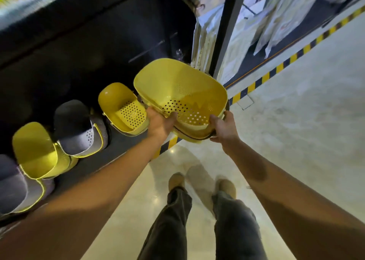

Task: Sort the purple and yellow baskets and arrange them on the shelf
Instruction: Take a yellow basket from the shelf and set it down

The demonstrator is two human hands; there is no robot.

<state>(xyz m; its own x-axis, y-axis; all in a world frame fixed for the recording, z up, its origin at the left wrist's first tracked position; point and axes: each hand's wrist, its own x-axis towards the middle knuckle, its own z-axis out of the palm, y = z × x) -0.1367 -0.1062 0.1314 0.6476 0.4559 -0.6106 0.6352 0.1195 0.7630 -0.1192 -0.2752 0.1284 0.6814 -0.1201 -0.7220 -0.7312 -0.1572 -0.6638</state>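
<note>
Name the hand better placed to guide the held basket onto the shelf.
Left. The left hand grips the yellow basket on the shelf side; the right hand holds the aisle side.

dim shelf (98, 48), glare on glossy floor (296, 121), blurred corners, wide-angle bending

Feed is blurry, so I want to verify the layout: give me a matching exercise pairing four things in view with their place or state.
Things:
1. held yellow basket
2. yellow basket nearest the left hand
3. purple basket
4. striped tape

Places or states:
A. on the floor
B. gripped by both hands
C. between two yellow baskets on the shelf
D. on the shelf, right end of the row

Pairs: 1-B, 2-D, 3-C, 4-A
</note>
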